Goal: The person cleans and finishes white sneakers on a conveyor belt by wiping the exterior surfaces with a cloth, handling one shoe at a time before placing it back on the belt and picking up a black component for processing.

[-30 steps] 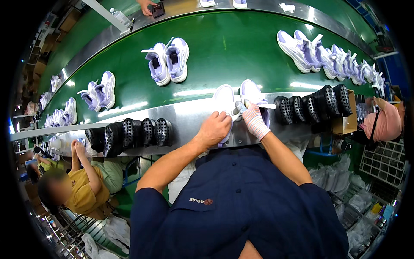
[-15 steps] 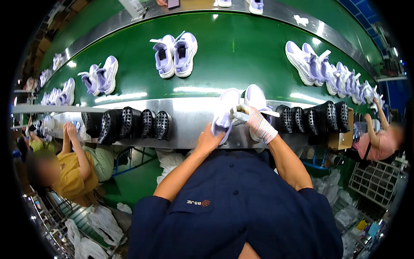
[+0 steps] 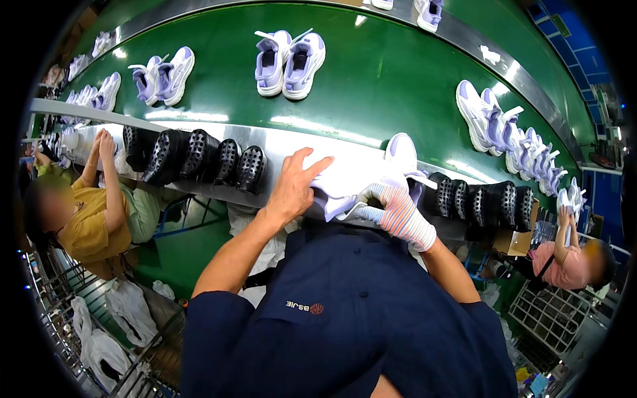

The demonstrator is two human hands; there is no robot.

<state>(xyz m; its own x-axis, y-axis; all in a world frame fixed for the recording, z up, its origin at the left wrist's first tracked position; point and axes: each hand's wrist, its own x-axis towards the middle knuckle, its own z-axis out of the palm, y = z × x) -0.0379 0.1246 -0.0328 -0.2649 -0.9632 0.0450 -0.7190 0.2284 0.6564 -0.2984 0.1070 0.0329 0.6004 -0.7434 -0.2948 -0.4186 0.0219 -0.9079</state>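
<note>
As RH (image 3: 401, 216) grips shoe (image 3: 338, 198), rack (image 3: 159, 341) holds bags (image 3: 133, 312).

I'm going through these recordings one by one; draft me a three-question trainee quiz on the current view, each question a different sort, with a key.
1. Multiple choice: which hand at the nearest white-and-lavender shoe wears a striped glove?
A) left
B) right
C) both

2. True or false: black perforated shoe-shaped pieces stand on both sides of the person's hands.

3. Fill in the blank: beyond the metal ledge, a pair of white-and-lavender shoes rests on a ____ surface.

Key: 1. B, the right hand; the left hand is bare. 2. True. 3. Green.
</note>
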